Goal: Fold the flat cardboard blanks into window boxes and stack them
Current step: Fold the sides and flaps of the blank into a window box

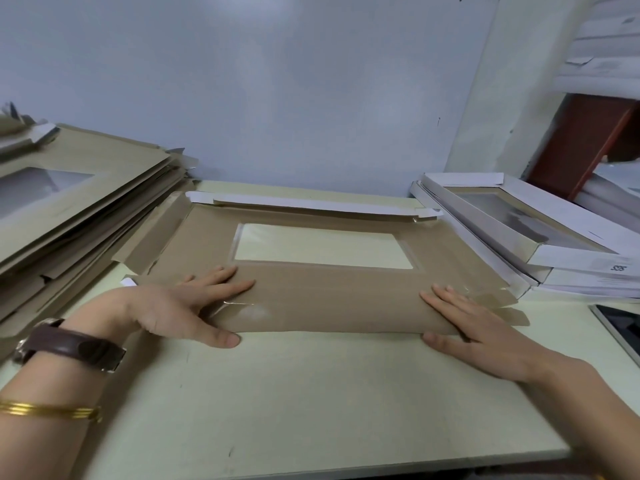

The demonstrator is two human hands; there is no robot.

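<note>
The flat brown cardboard blank with a clear film window (329, 299) lies on the pale green bench (311, 393), its near flap rolled over. The left hand (180, 306) and right hand (478, 327) press that flap, fingers (235, 285) straight and spread, gripping nothing. The board looks light, thin and probably springy at the creases, so it is best held by the flaps, not the film.

Front half of desk (311, 393) open to pass. Pile of flat blanks (86, 202) blocks left edge, stacked white boxes (554, 237) fill back right corner, tablet (620, 327) at right edge, blank (329, 299) spans middle.
</note>
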